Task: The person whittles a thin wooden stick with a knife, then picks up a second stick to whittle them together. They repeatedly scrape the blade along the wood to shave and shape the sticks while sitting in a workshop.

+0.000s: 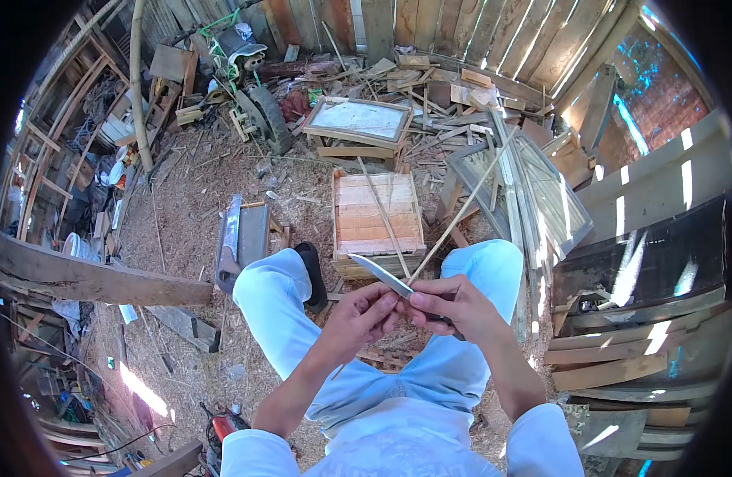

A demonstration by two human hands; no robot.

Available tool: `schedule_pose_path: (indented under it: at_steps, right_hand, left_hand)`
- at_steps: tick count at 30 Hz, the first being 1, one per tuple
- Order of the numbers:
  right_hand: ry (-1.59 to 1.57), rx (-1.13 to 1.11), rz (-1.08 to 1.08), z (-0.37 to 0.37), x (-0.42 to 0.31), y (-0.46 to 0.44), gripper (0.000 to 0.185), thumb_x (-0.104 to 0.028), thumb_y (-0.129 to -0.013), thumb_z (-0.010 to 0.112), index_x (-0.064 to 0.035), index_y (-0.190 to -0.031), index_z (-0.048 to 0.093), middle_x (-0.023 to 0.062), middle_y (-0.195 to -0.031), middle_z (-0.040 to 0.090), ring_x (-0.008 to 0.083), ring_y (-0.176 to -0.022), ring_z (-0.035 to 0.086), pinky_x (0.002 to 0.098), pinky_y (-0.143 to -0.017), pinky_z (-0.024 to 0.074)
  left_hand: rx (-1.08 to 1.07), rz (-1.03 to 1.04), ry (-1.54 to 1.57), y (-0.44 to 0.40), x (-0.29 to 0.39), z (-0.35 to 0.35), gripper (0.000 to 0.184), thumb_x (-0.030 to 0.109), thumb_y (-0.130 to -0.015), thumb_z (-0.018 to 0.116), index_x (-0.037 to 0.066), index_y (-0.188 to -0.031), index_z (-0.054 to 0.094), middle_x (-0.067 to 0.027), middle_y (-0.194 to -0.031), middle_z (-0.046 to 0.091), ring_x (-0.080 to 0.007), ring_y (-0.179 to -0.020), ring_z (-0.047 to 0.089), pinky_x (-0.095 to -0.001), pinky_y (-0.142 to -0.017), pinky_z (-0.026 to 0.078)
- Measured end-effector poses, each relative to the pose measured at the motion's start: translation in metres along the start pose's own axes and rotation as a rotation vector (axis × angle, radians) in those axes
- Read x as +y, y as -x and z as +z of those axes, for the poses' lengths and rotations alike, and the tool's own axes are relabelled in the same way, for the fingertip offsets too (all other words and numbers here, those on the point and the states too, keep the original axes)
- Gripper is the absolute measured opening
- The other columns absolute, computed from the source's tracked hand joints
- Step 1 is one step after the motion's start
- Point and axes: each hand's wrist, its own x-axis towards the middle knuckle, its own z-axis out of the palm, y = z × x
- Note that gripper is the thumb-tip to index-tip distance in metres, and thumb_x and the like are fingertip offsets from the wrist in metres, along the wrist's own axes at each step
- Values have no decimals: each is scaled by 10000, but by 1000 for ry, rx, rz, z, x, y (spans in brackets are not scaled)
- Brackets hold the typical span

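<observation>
Both my hands are close together above my lap. My right hand (449, 308) is closed around the handle of a knife (379, 272), whose blade points up and to the left. My left hand (364, 319) is pinched on a long thin wooden stick (471, 197), right beside the blade. The stick slants from the upper right down between my hands, and a short end shows below my left wrist. My fingers hide where blade and stick meet, so I cannot tell whether they touch. Beyond my hands stands a wooden crate (375, 211) with another thin strip (382, 208) across it.
A handsaw (232, 230) lies on a small dark stand left of my knee. Framed panels (358, 121) and scrap wood (453, 95) are piled ahead. Long boards and a mesh frame (541, 187) lean at right. A thick beam (103, 278) juts in from the left.
</observation>
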Motion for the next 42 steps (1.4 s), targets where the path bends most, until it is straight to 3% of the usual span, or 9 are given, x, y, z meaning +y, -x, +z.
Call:
schedule_pose_path:
  at_steps: [8, 11, 13, 17, 24, 27, 29, 32, 42]
  right_hand:
    - [42, 183, -16, 2, -19, 8, 261, -165, -920, 582, 36, -1079, 629, 8, -676, 547, 24, -482, 387, 178, -406, 245]
    - [68, 178, -40, 4, -17, 8, 277, -167, -925, 576, 32, -1112, 621, 7, -675, 553, 25, -485, 388, 181, -407, 250]
    - [63, -9, 15, 9, -18, 8, 265, -188, -931, 574, 7, -1102, 630, -25, -696, 565, 8, -538, 418, 166, -450, 290]
    - [27, -35, 22, 11, -24, 11, 285, -184, -939, 561, -12, -1160, 613, -30, -693, 560, 3, -536, 413, 168, -448, 287]
    - [73, -9, -40, 1, -25, 16, 255, -180, -936, 566, -18, -1119, 637, -26, -678, 552, 4, -511, 403, 171, -426, 275]
    - [59, 75, -49, 4, -32, 18, 238, -185, -934, 568, -10, -1071, 652, -19, -670, 549, 6, -501, 398, 166, -421, 278]
    - [185, 292, -185, -8, -41, 18, 235, -177, -934, 566, -13, -1081, 648, -11, -670, 551, 5, -490, 392, 166, -409, 278]
    - [173, 277, -162, -16, -48, 16, 236, -178, -937, 559, -6, -1072, 647, -4, -671, 553, 7, -485, 392, 168, -400, 277]
    - [145, 120, -179, 4, -52, 15, 386, -182, -990, 427, -26, -1342, 393, 33, -740, 578, 20, -483, 368, 169, -421, 292]
  left_hand:
    - [-9, -66, 98, 9, 4, 6, 230, 262, -960, 511, 41, -931, 566, 15, -637, 477, -6, -483, 333, -154, -405, 223]
    - [-53, -79, 142, 9, 11, 5, 220, 250, -957, 516, 37, -928, 561, 14, -633, 469, -7, -484, 330, -154, -405, 221]
    - [-28, -67, 164, 9, 15, 15, 213, 241, -955, 517, 33, -933, 558, 14, -630, 465, -8, -481, 327, -155, -404, 217]
    - [-62, -64, 185, 11, 14, 12, 196, 214, -950, 522, 21, -960, 549, 16, -626, 455, -10, -480, 325, -160, -402, 212]
    - [-116, -101, 240, 13, 13, 9, 186, 212, -948, 525, 28, -941, 543, 30, -605, 430, -13, -453, 304, -170, -389, 206]
    - [-153, -143, 304, 14, 15, 5, 179, 211, -951, 520, 36, -918, 535, 35, -597, 425, -15, -440, 292, -170, -382, 203]
    - [-161, -155, 307, 17, 15, 4, 192, 222, -958, 507, 39, -907, 530, 36, -596, 427, -13, -440, 289, -168, -379, 206]
    - [-141, -173, 279, 22, 7, 1, 213, 239, -966, 491, 35, -920, 536, 32, -599, 427, -11, -440, 284, -166, -378, 203]
    - [-101, -90, 86, 13, 22, 16, 249, 285, -973, 483, 43, -957, 542, 30, -628, 426, -21, -467, 298, -168, -390, 201]
